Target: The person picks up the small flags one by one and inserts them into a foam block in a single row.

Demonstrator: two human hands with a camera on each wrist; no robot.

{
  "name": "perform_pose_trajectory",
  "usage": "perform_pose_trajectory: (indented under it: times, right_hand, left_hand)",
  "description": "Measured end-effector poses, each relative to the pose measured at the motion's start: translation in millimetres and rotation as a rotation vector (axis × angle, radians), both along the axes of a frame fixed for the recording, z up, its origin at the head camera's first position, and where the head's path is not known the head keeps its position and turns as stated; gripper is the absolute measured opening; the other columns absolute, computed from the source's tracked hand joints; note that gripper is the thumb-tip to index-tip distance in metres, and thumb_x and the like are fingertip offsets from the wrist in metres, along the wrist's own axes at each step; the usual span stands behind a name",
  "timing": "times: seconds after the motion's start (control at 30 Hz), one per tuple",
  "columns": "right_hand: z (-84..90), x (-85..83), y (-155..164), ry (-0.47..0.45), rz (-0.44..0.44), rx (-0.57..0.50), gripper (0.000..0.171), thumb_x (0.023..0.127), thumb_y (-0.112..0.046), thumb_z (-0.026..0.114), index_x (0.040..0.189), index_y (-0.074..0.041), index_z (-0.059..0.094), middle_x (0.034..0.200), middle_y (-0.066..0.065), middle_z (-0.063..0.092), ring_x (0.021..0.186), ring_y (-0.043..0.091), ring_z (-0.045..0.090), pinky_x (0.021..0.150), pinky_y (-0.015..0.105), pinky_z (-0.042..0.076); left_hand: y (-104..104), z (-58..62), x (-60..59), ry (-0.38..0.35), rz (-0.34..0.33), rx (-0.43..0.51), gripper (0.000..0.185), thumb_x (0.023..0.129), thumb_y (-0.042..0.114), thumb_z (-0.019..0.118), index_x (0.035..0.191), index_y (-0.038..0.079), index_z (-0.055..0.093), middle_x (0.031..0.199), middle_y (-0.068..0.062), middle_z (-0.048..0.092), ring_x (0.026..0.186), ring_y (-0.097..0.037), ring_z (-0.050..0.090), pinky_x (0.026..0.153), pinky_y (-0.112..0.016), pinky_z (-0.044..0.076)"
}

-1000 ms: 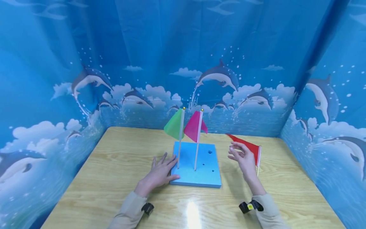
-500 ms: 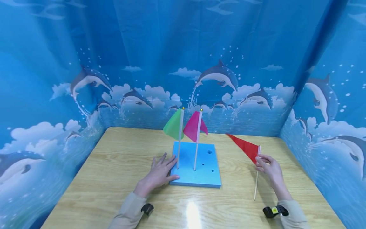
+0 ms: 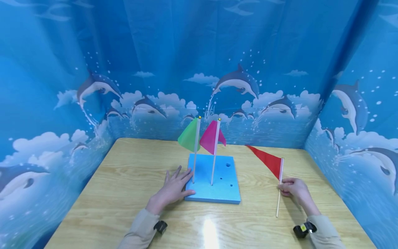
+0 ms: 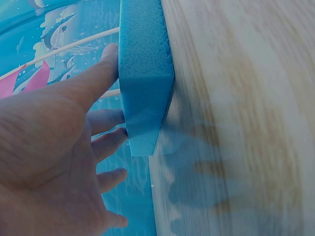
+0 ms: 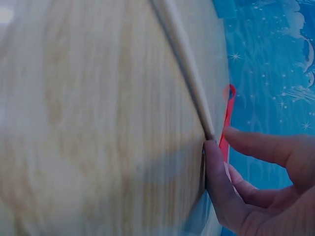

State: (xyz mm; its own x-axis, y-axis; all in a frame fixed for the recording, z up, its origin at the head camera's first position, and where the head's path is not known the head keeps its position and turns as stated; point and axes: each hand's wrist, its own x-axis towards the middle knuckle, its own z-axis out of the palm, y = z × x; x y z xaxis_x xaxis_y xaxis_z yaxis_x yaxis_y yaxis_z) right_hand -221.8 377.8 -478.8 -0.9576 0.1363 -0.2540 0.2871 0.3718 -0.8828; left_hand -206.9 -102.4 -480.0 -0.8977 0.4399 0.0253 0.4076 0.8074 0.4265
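The right hand pinches the red flag by its stick near the desk's right edge, left hand flat and relaxed against the foam block; next it likely needs lifting toward a free hole.

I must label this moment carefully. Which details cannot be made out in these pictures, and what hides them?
- Head view: whether the red flag stick's lower end touches the table; too thin to tell.
- Right wrist view: right hand cut by the edge; stick blurred, flag nearly edge-on.
- Left wrist view: the blue foam block top and holes are hidden; left hand fills the view.
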Motion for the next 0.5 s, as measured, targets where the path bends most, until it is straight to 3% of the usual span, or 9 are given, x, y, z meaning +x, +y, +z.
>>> perform_pose_trajectory:
  times: [0.3, 0.5]
  right_hand:
    - [-2.5, -4.1, -3.1, -0.008, 0.061, 0.284, 0.044, 0.082, 0.001, 0.073, 0.116, 0.022, 0.055, 0.076, 0.004, 0.070, 0.054, 0.010, 0.067, 0.056, 0.027, 0.060]
    - [-3.3, -4.4, -6.1, 0.013, 0.075, 0.374, 0.040, 0.077, 0.000, 0.069, 0.111, 0.019, 0.060, 0.074, 0.001, 0.070, 0.052, 0.009, 0.065, 0.053, 0.027, 0.058]
  left_hand:
    - [1.1, 0.7, 0.5, -0.004, -0.007, 0.012, 0.076, 0.095, 0.046, 0.067, 0.157, 0.012, 0.039, 0.164, -0.009, 0.032, 0.153, -0.044, 0.014, 0.114, -0.078, 0.002]
    - [0.5, -0.1, 0.5, -0.001, -0.006, 0.010, 0.076, 0.095, 0.046, 0.067, 0.157, 0.012, 0.039, 0.164, -0.009, 0.032, 0.153, -0.044, 0.014, 0.115, -0.077, 0.002]
